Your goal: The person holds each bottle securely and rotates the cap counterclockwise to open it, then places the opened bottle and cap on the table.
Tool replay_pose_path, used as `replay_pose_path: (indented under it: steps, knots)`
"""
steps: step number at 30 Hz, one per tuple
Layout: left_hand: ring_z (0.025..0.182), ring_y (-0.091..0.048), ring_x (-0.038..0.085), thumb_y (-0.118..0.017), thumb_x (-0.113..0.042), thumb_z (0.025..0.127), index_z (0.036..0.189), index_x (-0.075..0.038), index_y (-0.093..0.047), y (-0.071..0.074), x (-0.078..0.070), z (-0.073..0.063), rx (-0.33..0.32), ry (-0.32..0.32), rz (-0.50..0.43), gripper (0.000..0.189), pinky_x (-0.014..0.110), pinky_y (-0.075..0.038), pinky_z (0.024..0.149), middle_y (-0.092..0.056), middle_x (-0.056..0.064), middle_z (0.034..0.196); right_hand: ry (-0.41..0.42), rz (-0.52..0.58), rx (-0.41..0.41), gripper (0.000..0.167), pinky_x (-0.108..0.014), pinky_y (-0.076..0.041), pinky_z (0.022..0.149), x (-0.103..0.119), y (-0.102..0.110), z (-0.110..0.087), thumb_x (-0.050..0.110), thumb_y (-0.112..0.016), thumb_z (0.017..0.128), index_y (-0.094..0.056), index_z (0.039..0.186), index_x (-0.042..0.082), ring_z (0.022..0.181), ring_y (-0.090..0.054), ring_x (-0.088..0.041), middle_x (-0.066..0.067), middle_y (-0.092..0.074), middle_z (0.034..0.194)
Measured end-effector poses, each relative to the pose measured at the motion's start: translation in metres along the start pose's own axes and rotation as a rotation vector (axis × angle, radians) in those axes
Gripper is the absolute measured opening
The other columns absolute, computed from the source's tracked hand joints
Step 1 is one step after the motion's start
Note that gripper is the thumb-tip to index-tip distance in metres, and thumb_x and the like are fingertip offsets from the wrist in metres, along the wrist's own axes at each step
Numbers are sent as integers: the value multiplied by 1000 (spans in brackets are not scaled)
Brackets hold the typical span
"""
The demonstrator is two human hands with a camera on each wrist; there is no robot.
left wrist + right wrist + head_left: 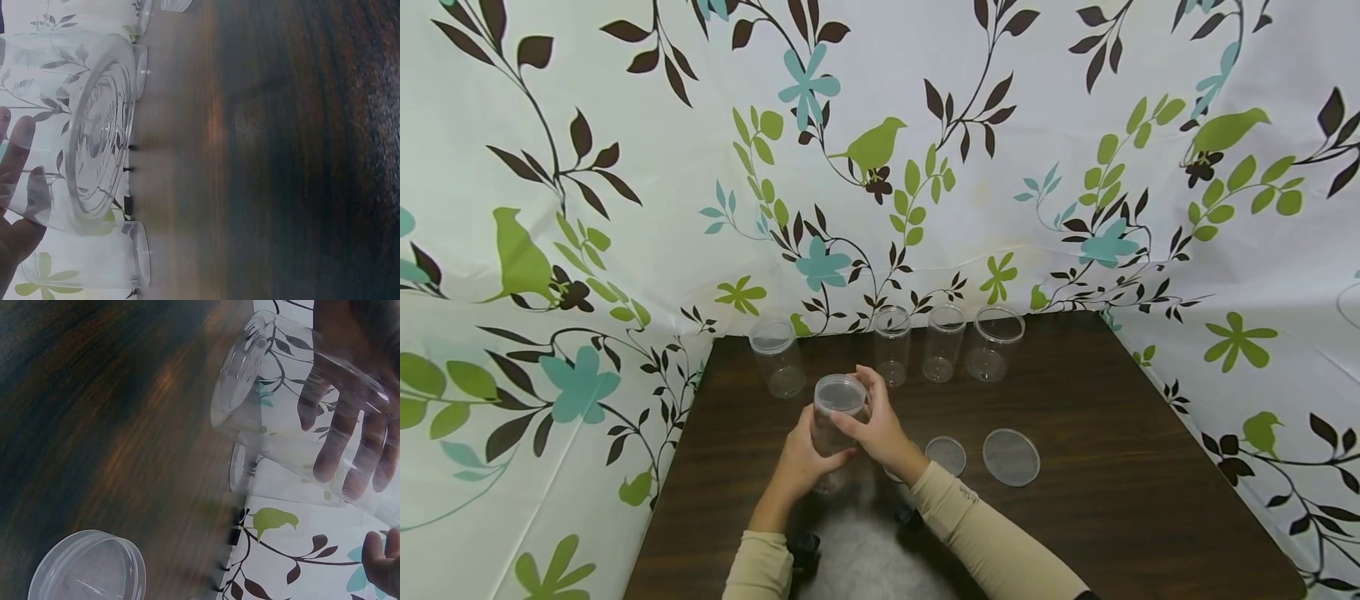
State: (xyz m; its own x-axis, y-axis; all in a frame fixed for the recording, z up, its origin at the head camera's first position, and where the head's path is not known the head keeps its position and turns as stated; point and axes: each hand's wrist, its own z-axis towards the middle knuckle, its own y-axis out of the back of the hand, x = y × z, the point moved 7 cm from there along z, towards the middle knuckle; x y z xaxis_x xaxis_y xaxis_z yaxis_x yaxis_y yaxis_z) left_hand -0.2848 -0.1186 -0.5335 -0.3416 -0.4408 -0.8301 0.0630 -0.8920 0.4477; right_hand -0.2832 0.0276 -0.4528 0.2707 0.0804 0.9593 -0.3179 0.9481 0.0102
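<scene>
My left hand (799,460) grips a clear plastic jar (829,437) round its body, above the dark table. On the jar's mouth sits a clear round lid (840,394). My right hand (880,425) holds the jar's top at the lid, its thumb at the near side and fingers round the far side. In the left wrist view the jar's ringed base (100,134) shows from below. Through the jar wall (275,419), the right wrist view shows the left fingers (331,450) spread along its side.
Another clear jar (779,367) stands at the back left of the wooden table (1097,433). Three open jars of differing widths, among them a wide one (992,354), line the back. Loose lids, a small one (946,457) and a larger one (1012,457), lie right of the hands. Patterned cloth (880,233) hangs behind.
</scene>
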Motion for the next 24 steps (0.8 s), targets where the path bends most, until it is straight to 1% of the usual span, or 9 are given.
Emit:
replay_pose_path:
  steps: [3, 6, 8, 11, 14, 16, 18, 22, 24]
  knots:
    - [114, -62, 34, -93, -20, 70, 139, 3, -45, 1, 0, 0, -7, -7, 7, 87, 55, -48, 95, -64, 20, 126, -19, -4, -2, 84, -60, -23, 117, -2, 1, 0, 13, -75, 91, -21, 151, -7, 142, -35, -38, -27, -37, 151]
    - [111, -64, 32, -93, -20, 69, 138, 3, -45, 1, 0, 0, -7, -15, 2, 87, 55, -48, 95, -67, 17, 120, -5, -15, -7, 82, -57, -29, 114, -3, 1, 1, 15, -74, 92, -22, 151, -7, 139, -40, -38, -27, -39, 150]
    - [109, -64, 30, -93, -19, 69, 138, 4, -45, 1, -1, 0, -5, -20, -10, 86, 54, -47, 96, -68, 13, 116, 11, -10, -18, 80, -53, -34, 111, -8, 3, 4, 13, -73, 92, -22, 150, -7, 137, -42, -37, -26, -41, 149]
    - [107, -64, 27, -93, -19, 69, 137, 3, -45, 0, 0, 0, 5, -13, -29, 86, 53, -46, 97, -68, 10, 112, 41, 9, -44, 75, -42, -42, 105, -18, 5, 7, 9, -72, 92, -24, 149, -5, 131, -47, -36, -24, -43, 148]
    - [108, -64, 27, -93, -19, 69, 137, 2, -46, 1, 4, 0, 2, 13, -36, 85, 52, -47, 97, -67, 11, 114, 88, 45, -81, 71, -31, -46, 99, -24, 11, 11, 1, -71, 91, -27, 146, -6, 126, -50, -39, -26, -46, 146]
    - [109, -63, 29, -94, -20, 70, 137, 2, -44, 2, 7, 0, -4, 30, -35, 86, 52, -46, 98, -66, 13, 117, 123, 65, -107, 67, -27, -47, 96, -23, 15, 12, 0, -71, 90, -31, 143, -7, 123, -52, -42, -28, -47, 144]
    - [113, -62, 32, -94, -19, 71, 139, 3, -42, 4, 9, 0, -12, 50, -52, 88, 54, -44, 101, -65, 16, 120, 153, 87, -126, 67, -24, -47, 96, -21, 19, 14, 1, -71, 90, -32, 143, -9, 124, -51, -42, -30, -47, 143]
    - [120, -57, 38, -91, -14, 75, 144, 4, -35, 8, 14, 2, -34, 69, -88, 91, 56, -38, 106, -60, 22, 127, 148, 128, -133, 68, -22, -47, 92, -21, 23, 15, 7, -68, 93, -29, 147, -8, 120, -51, -36, -32, -42, 144]
    - [126, -53, 40, -90, -12, 77, 145, 4, -30, 11, 16, 2, -43, 56, -89, 92, 57, -36, 108, -54, 26, 134, 126, 140, -130, 69, -22, -48, 90, -22, 25, 16, 7, -65, 94, -27, 150, -6, 118, -54, -33, -32, -41, 144]
